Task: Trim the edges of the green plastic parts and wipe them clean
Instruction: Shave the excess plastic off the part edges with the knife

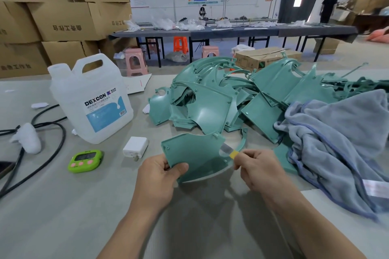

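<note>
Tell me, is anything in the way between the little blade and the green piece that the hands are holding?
Nothing visible is in the way. The blade in the right hand touches the right edge of the green part, which the left hand grips at its lower left corner. The pile of other parts lies farther back.

Table (63, 206): jug (90, 99), timer (85, 161), parts (210, 103), towel (336, 143)

DEXCON on white jug (90, 99) label; cardboard boxes (63, 21) bear printed characters, illegible.
</note>
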`<control>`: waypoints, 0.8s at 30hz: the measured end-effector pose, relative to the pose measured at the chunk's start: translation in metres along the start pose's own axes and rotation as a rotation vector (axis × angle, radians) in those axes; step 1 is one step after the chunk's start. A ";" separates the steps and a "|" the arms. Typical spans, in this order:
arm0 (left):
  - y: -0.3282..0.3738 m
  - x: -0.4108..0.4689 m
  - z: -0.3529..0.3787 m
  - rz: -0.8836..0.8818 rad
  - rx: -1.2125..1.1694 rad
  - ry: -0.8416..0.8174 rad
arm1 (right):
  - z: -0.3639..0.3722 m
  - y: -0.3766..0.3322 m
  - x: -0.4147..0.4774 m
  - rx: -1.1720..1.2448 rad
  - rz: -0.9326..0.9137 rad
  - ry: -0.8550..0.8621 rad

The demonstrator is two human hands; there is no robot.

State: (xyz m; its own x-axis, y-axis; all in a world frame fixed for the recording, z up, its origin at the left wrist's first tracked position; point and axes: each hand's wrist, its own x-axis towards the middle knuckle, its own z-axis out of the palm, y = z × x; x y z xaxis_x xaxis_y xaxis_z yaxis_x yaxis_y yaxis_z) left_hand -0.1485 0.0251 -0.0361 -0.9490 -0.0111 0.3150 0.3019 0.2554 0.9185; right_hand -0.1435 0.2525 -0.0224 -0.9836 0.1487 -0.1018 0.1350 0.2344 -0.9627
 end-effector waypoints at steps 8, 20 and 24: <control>-0.001 0.002 -0.010 0.019 0.016 -0.009 | -0.020 0.001 0.005 -0.510 -0.204 0.149; -0.015 0.016 -0.039 -0.080 -0.094 -0.158 | -0.028 0.008 0.015 -0.548 -0.225 0.180; -0.015 0.016 -0.040 -0.095 -0.104 -0.162 | -0.018 0.006 0.011 -0.505 -0.278 -0.026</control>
State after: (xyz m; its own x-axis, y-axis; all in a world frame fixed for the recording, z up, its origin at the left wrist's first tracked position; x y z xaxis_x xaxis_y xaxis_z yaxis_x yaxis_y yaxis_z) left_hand -0.1648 -0.0181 -0.0353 -0.9734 0.1275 0.1906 0.2097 0.1592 0.9647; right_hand -0.1517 0.2732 -0.0245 -0.9921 -0.0063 0.1252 -0.0947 0.6918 -0.7158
